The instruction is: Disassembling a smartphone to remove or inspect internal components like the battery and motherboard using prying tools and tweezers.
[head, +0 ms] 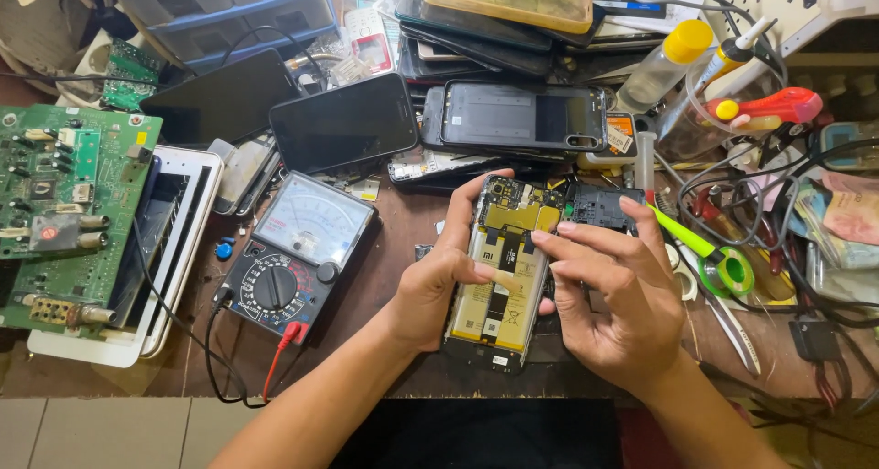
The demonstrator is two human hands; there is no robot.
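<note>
An opened phone (502,277) with its back cover off lies face down at the middle of the wooden bench, showing a yellow battery, a black flex strip and a board at its top end. My left hand (439,277) grips its left edge, thumb resting on the battery. My right hand (609,291) is at the right edge, its index fingertip touching the upper part of the battery near the flex strip. A black plastic inner cover (600,208) lies just beyond my right hand.
An analog multimeter (298,258) with red and black leads sits left of the phone. Green circuit boards (64,217) and a white tablet frame (179,268) lie far left. Several phones (430,121) are piled behind. Green-handled tool (682,236), tape roll (732,272), bottles and tangled cables crowd the right.
</note>
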